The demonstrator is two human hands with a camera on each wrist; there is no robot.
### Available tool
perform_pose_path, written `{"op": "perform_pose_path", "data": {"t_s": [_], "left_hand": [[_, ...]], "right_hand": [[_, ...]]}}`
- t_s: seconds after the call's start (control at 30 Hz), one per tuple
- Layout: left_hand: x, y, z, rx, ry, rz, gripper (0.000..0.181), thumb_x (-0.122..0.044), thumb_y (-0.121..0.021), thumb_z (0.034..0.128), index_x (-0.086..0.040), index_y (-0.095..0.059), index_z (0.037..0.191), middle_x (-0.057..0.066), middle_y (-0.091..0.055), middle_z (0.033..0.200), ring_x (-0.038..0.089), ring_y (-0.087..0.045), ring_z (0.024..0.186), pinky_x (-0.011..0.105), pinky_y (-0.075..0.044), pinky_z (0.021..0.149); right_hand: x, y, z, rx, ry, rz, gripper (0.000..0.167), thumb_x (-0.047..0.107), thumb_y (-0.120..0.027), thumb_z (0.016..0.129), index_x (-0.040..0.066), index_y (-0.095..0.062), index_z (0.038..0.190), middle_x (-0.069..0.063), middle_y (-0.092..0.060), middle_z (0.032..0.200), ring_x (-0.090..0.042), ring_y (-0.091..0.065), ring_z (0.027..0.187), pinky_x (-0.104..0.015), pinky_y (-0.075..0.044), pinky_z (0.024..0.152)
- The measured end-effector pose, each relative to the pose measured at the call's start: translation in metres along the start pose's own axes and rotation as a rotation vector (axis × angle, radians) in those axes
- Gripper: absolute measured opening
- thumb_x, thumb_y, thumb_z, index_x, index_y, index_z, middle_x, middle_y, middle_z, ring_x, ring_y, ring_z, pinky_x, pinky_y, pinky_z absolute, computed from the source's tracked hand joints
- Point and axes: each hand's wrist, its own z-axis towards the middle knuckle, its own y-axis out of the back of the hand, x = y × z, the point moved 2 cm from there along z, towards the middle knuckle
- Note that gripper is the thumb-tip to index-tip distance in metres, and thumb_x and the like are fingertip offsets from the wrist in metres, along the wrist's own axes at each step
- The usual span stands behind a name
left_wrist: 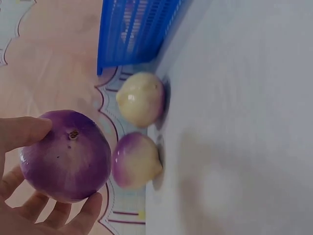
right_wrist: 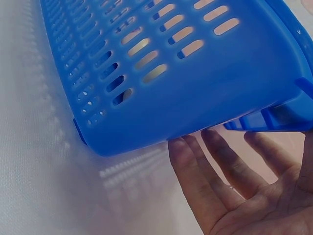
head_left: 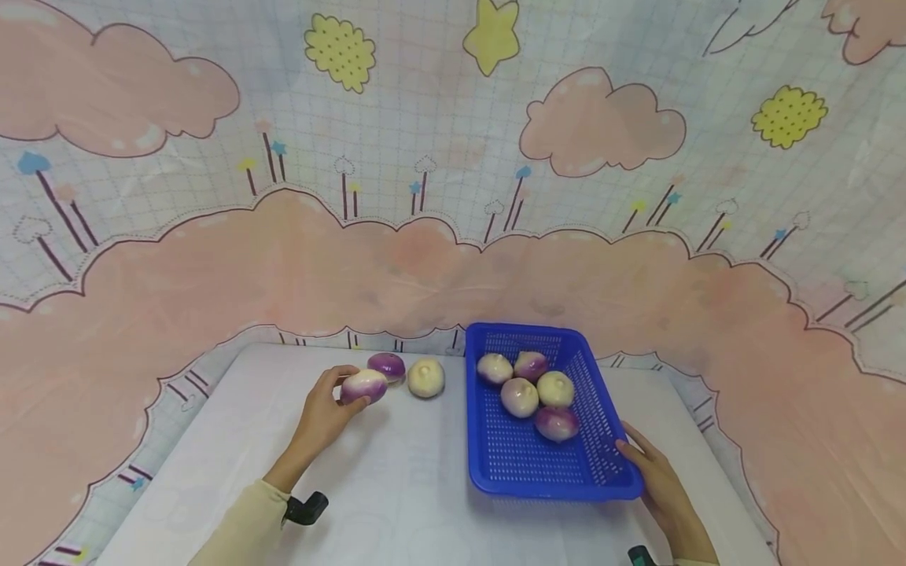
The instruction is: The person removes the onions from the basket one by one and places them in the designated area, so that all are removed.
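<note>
My left hand [head_left: 329, 409] holds a purple-and-white turnip [head_left: 364, 387] between thumb and fingers, above the white table. In the left wrist view, the purple top of this turnip [left_wrist: 66, 155] with its stem scar faces the camera. Just behind it sit a purple turnip [head_left: 386, 366] and a mostly white turnip [head_left: 426, 378]. To the right is a blue plastic basket [head_left: 488, 464] with several turnips inside. My right hand [head_left: 658, 479] grips the basket's right side near the front corner, thumb over the rim. Its fingertips [left_wrist: 92, 200] cannot be seen there; the right wrist view shows fingers [right_wrist: 188, 166] against the outer wall.
The white table [head_left: 396, 487] reaches back to a patterned cloth backdrop [head_left: 382, 275] with pink clouds. The basket stands near the table's far edge, right of the two loose turnips. A black wrist device [head_left: 306, 509] sits at the left sleeve.
</note>
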Motion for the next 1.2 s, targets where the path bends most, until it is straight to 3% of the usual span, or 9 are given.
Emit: {"op": "perform_pose_path", "data": {"t_s": [0.23, 0.4, 0.67, 0.93, 1.2], "left_hand": [[0.019, 0.014, 0.018, -0.060, 0.040, 0.014, 0.049, -0.007, -0.072, 0.0854, 0.000, -0.050, 0.129, 0.024, -0.049, 0.133, 0.043, -0.048, 0.127, 0.054, -0.049, 0.100], [0.036, 0.017, 0.030, -0.119, 0.061, 0.035, 0.050, -0.006, -0.072, 0.0839, 0.000, -0.049, 0.128, 0.025, -0.047, 0.133, 0.043, -0.045, 0.125, 0.056, -0.041, 0.104], [0.055, 0.010, 0.045, -0.171, 0.091, 0.036, 0.050, -0.002, -0.071, 0.0821, 0.003, -0.049, 0.127, 0.028, -0.047, 0.131, 0.044, -0.046, 0.124, 0.056, -0.038, 0.109], [0.066, 0.000, 0.060, -0.162, 0.158, 0.010, 0.052, -0.002, -0.070, 0.0825, 0.006, -0.046, 0.129, 0.030, -0.044, 0.132, 0.045, -0.045, 0.124, 0.054, -0.034, 0.113], [0.071, -0.007, 0.065, -0.169, 0.183, 0.000, 0.051, -0.001, -0.069, 0.0842, 0.007, -0.045, 0.129, 0.031, -0.042, 0.133, 0.046, -0.043, 0.126, 0.054, -0.032, 0.115]], "right_hand": [[0.001, 0.000, -0.001, 0.002, 0.002, 0.007, 0.075, 0.050, -0.053, 0.098, 0.022, -0.018, 0.158, -0.021, -0.026, 0.161, -0.039, -0.040, 0.141, -0.045, -0.046, 0.108], [0.001, 0.000, -0.001, 0.003, 0.001, 0.007, 0.075, 0.050, -0.053, 0.098, 0.022, -0.018, 0.158, -0.021, -0.026, 0.160, -0.038, -0.041, 0.141, -0.045, -0.047, 0.108], [0.002, -0.001, -0.001, 0.002, 0.001, 0.006, 0.075, 0.049, -0.053, 0.098, 0.022, -0.017, 0.158, -0.021, -0.026, 0.160, -0.041, -0.038, 0.142, -0.048, -0.044, 0.110], [-0.001, -0.001, -0.002, -0.004, 0.015, 0.015, 0.072, 0.045, -0.053, 0.099, 0.020, -0.019, 0.158, -0.022, -0.028, 0.159, -0.031, -0.052, 0.132, -0.041, -0.050, 0.104], [-0.002, 0.000, 0.000, -0.006, 0.022, 0.005, 0.073, 0.048, -0.052, 0.098, 0.023, -0.019, 0.158, -0.020, -0.027, 0.160, -0.041, -0.039, 0.141, -0.048, -0.044, 0.110]]}}
